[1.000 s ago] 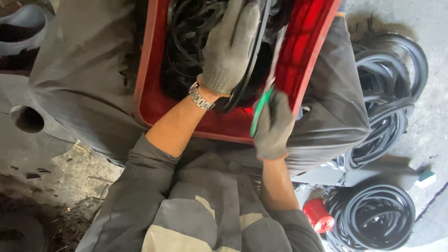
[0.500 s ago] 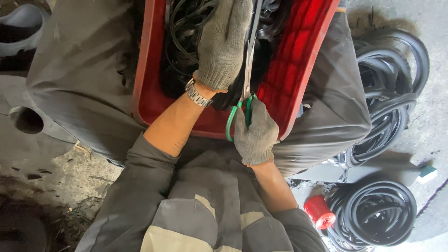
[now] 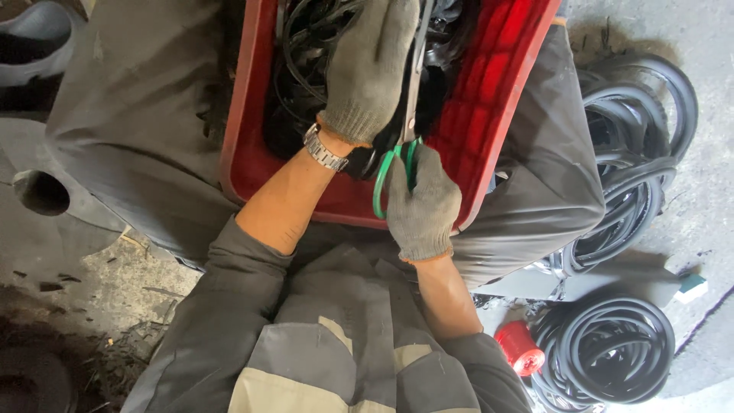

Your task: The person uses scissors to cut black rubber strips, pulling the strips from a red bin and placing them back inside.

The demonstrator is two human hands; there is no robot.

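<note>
With the scissors (image 3: 404,134) gripped by the right hand (image 3: 420,206), the rubber (image 3: 359,164), seemingly clasped by the left hand (image 3: 371,69) over the crate's (image 3: 489,122) near edge, is best held taut.

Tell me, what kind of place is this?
Probably a small workshop or scrap-sorting spot: a rough concrete floor, coils of black rubber tubing lying about, and a red crate of rubber pieces.

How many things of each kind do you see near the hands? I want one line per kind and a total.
Gloved hands: 2 (left hand, right hand)
Green-handled scissors: 1
Red crate: 1
Wristwatch: 1
Small red cylinder: 1
Total: 6
</note>
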